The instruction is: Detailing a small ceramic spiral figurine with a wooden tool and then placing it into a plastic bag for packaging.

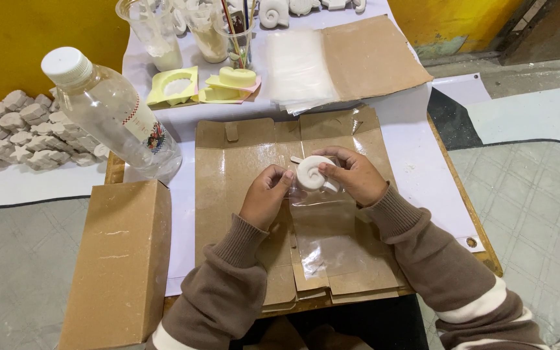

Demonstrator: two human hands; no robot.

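Nearest, at the left edge of the bench (448, 194): a closed brown cardboard box (121, 259), standing tall. Just beyond, flattened brown cardboard sheets (241, 162) spread across the middle, a clear plastic bag (325, 233) lying on top, its mouth toward the hands. Above the bag's mouth, left hand (266, 198) and right hand (352, 174), both in brown sleeves, fingers curled around a white spiral shell-shaped plaster cast (311, 174); left fingertips pressed on its left side, right fingers wrapped over its top and right side. Cast held just over the far end of the bag, at the middle of the bench. Left of the hands, a clear plastic bottle (115, 113) with a white cap. Farther off, yellow moulds (218, 87), a stack of clear bags (299, 68) on brown card, plastic cups (157, 32) and more white casts (273, 11). Far left, off the bench, a heap of pale casts (21, 133).
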